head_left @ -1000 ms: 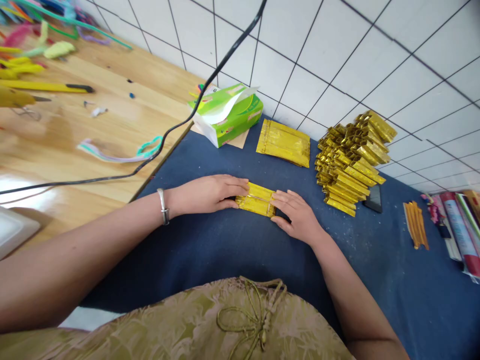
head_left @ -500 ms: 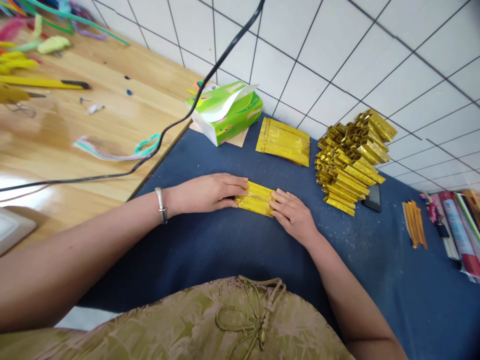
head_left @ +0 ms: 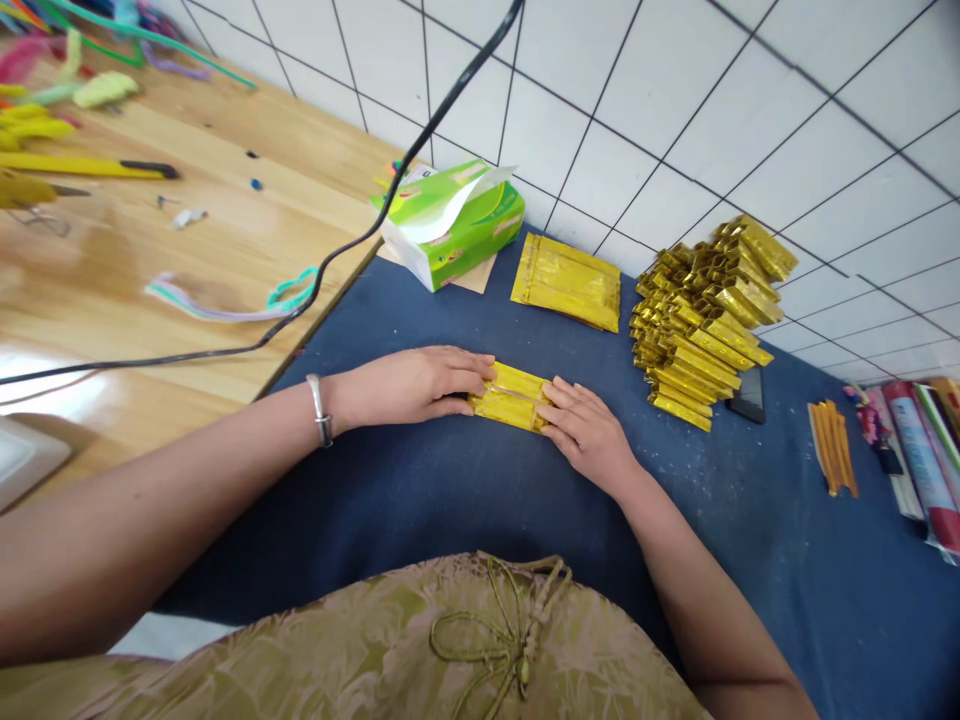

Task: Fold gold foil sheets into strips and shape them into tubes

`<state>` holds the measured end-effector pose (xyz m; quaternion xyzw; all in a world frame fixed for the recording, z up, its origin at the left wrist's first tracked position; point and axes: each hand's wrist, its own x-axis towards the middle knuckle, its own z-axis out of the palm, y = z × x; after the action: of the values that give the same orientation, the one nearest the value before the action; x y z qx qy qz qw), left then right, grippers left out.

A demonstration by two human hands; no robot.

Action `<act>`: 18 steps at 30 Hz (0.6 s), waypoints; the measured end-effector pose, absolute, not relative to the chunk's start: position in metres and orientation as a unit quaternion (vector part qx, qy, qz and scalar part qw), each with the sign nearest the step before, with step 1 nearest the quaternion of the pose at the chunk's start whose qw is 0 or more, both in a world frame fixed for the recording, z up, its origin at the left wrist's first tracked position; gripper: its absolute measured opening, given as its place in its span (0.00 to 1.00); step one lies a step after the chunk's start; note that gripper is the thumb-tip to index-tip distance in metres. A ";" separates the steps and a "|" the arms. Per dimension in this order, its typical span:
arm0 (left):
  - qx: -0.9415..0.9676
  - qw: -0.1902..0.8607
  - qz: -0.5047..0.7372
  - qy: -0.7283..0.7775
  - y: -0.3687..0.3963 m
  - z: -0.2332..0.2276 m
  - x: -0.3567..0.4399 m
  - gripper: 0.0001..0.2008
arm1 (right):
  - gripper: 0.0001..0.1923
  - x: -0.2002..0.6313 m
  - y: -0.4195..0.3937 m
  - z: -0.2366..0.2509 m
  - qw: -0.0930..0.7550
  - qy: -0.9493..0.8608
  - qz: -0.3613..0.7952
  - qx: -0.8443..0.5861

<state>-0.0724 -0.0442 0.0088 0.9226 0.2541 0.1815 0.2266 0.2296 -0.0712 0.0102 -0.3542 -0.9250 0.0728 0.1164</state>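
A sheet of gold foil paper (head_left: 511, 394) lies on the dark blue table top in front of me, with crease lines running along its length. My left hand (head_left: 442, 384) has its fingers together over the paper's left end, thumb at the near corner. At the right end, the fingers of my right hand (head_left: 586, 430) hold the edge down. Both palms face down, and the fingertips partly hide the paper's ends. Beyond my hands lies a flat stack of gold foil paper (head_left: 567, 282). Folded gold paper pieces (head_left: 694, 330) are heaped to the right of it.
A green tissue box (head_left: 457, 225) stands by the tiled wall. A black cable (head_left: 345, 250) hangs across the left side. On the wooden table (head_left: 225, 180) lie a yellow cutter (head_left: 82, 165) and coloured strips. Orange-gold strips (head_left: 832, 448) and rolls (head_left: 922, 450) lie far right.
Almost nothing differs. The fingers of my right hand have shifted slightly at the paper's right end; my left hand stays in place.
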 end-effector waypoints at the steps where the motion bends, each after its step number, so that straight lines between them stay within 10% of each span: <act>1: 0.923 0.228 0.185 0.250 -0.044 0.009 -0.072 0.13 | 0.14 0.230 -0.071 0.010 0.112 -0.926 0.069 -0.353; 18: 0.939 0.180 0.165 0.243 -0.046 0.019 -0.071 0.10 | 0.17 0.230 -0.075 0.012 0.099 -0.933 0.068 -0.339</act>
<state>-0.0712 -0.0460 0.0193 0.9387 0.2434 0.1646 0.1805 0.2301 -0.0752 0.0122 -0.3390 -0.9331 0.0675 0.0989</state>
